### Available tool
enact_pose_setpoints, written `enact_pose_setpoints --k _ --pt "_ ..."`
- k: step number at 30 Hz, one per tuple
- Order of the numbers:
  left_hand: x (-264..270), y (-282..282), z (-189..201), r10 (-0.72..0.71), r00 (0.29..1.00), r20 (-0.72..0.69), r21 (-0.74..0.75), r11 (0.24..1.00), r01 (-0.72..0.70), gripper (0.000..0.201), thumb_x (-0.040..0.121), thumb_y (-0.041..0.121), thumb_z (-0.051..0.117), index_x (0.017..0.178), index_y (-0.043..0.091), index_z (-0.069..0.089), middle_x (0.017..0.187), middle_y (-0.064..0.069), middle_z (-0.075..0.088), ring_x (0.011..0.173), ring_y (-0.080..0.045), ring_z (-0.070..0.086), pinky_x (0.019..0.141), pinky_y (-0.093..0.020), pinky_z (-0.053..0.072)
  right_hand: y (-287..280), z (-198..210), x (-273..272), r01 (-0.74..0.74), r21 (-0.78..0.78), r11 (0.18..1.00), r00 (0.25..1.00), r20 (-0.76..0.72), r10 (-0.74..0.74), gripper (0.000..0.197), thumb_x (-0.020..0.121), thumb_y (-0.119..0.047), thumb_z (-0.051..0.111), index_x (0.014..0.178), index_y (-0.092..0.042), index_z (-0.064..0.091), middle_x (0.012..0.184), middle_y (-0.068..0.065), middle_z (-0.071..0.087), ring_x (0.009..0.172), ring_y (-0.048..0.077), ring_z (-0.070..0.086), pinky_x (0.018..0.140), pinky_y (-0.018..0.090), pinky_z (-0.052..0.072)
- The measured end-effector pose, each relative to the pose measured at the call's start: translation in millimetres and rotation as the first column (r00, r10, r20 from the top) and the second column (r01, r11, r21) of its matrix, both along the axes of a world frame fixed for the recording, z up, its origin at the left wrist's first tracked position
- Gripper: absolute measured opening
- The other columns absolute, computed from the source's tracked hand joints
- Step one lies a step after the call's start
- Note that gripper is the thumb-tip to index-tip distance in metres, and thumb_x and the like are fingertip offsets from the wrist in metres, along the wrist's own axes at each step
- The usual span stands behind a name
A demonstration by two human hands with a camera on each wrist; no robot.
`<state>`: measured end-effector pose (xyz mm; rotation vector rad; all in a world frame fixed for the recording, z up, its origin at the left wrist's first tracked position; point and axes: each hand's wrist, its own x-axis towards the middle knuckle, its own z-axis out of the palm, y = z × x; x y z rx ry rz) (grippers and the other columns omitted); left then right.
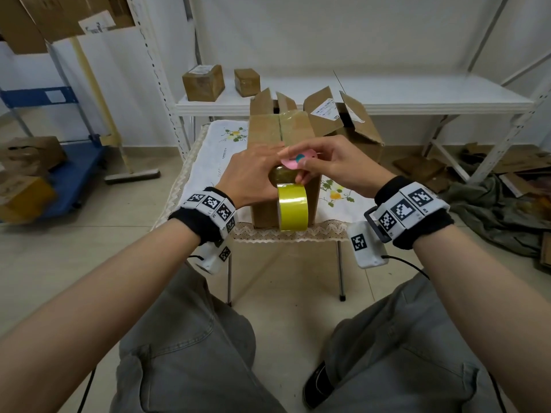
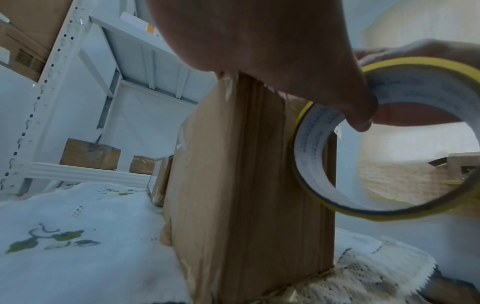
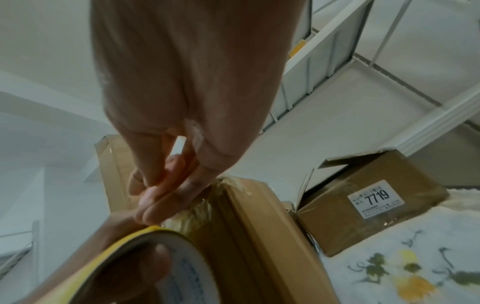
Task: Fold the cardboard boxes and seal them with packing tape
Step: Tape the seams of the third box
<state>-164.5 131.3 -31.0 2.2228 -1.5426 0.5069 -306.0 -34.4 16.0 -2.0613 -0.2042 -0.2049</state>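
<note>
A tall cardboard box (image 1: 268,129) stands on a small table covered by a white embroidered cloth (image 1: 208,162), with clear tape along its top seam. My left hand (image 1: 253,174) lies over the box's near top edge. Its thumb (image 2: 358,115) hooks through the core of a yellow tape roll (image 1: 292,208) that hangs against the box's front face (image 2: 246,185). My right hand (image 1: 334,162) pinches a small pink cutter (image 1: 293,160) just above the roll, where the tape strip leaves it. In the right wrist view, the right hand's fingertips (image 3: 166,205) sit at the box's taped corner, above the roll (image 3: 182,267).
An open box (image 1: 343,120) with a label reading 7719 (image 3: 374,200) stands behind and to the right on the table. Two small sealed boxes (image 1: 202,83) sit on the white shelf (image 1: 417,96). A blue cart (image 1: 74,171) with boxes stands left; cardboard scraps and cloth (image 1: 492,198) lie right.
</note>
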Motion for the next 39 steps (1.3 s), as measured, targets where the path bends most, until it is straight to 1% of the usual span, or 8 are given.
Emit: enact_pose_setpoints --k 5,12,15,19,22,26,34,39 --pt "3.7 -1.8 -1.3 0.028 1.000 -0.007 0.039 0.999 -0.028 0.071 0.074 0.078 0.058 0.134 0.039 0.058 0.132 0.007 0.065 0.122 -0.018 0.057 0.089 -0.032 0.049 -1.5 0.7 3.8 -0.026 -0.067 0.997 1.000 0.005 0.027 0.038 0.097 0.000 0.059 0.134 -0.008 0.062 0.133 0.006 0.063 0.093 0.029 0.072 0.085 0.036 0.061" --pt "0.1 0.2 -1.0 -0.036 0.998 -0.060 -0.036 0.999 0.034 0.069 0.077 0.071 0.064 0.138 0.040 0.055 0.138 0.015 0.060 0.134 -0.011 0.050 0.105 -0.040 0.047 1.4 -1.4 3.9 0.047 -0.253 0.966 0.992 0.128 -0.015 0.028 0.088 -0.008 0.073 0.116 -0.015 0.075 0.114 -0.009 0.072 0.110 0.004 0.066 0.095 0.029 0.055" --pt "-2.4 0.5 0.7 -0.036 0.998 -0.049 -0.039 0.999 0.034 0.066 0.078 0.069 0.064 0.136 0.039 0.057 0.138 0.013 0.060 0.133 -0.013 0.052 0.104 -0.036 0.045 2.4 -3.9 5.6 0.082 -0.282 0.956 0.986 0.160 -0.037 0.025 0.084 -0.008 0.078 0.108 -0.017 0.077 0.110 -0.007 0.075 0.106 0.005 0.068 0.094 0.032 0.056" --pt "-4.4 0.1 1.1 -0.020 0.999 -0.042 -0.057 0.998 0.018 0.061 0.077 0.065 0.066 0.130 0.036 0.063 0.134 0.009 0.064 0.132 -0.016 0.054 0.099 -0.032 0.043 6.0 -6.2 9.8 0.127 -0.329 0.936 0.978 0.199 -0.063 0.023 0.081 -0.010 0.082 0.102 -0.017 0.078 0.102 -0.006 0.075 0.094 0.000 0.067 0.080 0.014 0.051" --pt "-1.3 -0.3 -0.6 -0.003 1.000 -0.031 -0.040 0.999 0.001 0.061 0.076 0.069 0.063 0.128 0.038 0.064 0.136 0.009 0.063 0.131 -0.016 0.054 0.095 -0.034 0.047 8.7 -7.9 14.2 0.163 -0.352 0.921 0.967 0.242 -0.079 0.018 0.080 -0.012 0.083 0.096 -0.019 0.076 0.098 -0.005 0.076 0.087 0.002 0.066 0.071 0.011 0.047" --pt "1.0 -1.0 -1.9 -0.001 1.000 -0.018 -0.038 0.999 0.000 0.058 0.076 0.072 0.058 0.124 0.041 0.065 0.133 0.012 0.064 0.129 -0.016 0.055 0.089 -0.032 0.048 9.2 -5.7 15.9 0.164 -0.378 0.911 0.970 0.231 -0.078 0.018 0.080 -0.009 0.083 0.096 -0.013 0.078 0.099 -0.005 0.075 0.086 -0.008 0.063 0.071 0.007 0.043" --pt "-0.3 -1.6 -2.6 -0.007 1.000 -0.001 -0.057 0.998 0.007 0.059 0.077 0.072 0.056 0.122 0.036 0.068 0.131 0.009 0.066 0.128 -0.015 0.057 0.090 -0.034 0.049 11.3 -2.4 19.8 0.159 -0.445 0.882 0.977 0.197 -0.077 0.019 0.080 -0.012 0.083 0.099 -0.015 0.079 0.100 -0.003 0.075 0.091 0.002 0.066 0.076 0.006 0.045" --pt "-3.5 -1.5 -0.8 -0.026 1.000 -0.004 -0.079 0.997 0.025 0.062 0.076 0.074 0.055 0.125 0.037 0.067 0.129 0.009 0.067 0.129 -0.017 0.056 0.094 -0.038 0.050 6.1 -0.5 16.5 0.159 -0.460 0.873 0.980 0.178 -0.084 0.020 0.080 -0.009 0.083 0.098 -0.015 0.079 0.099 -0.003 0.075 0.087 -0.002 0.064 0.075 0.006 0.045"
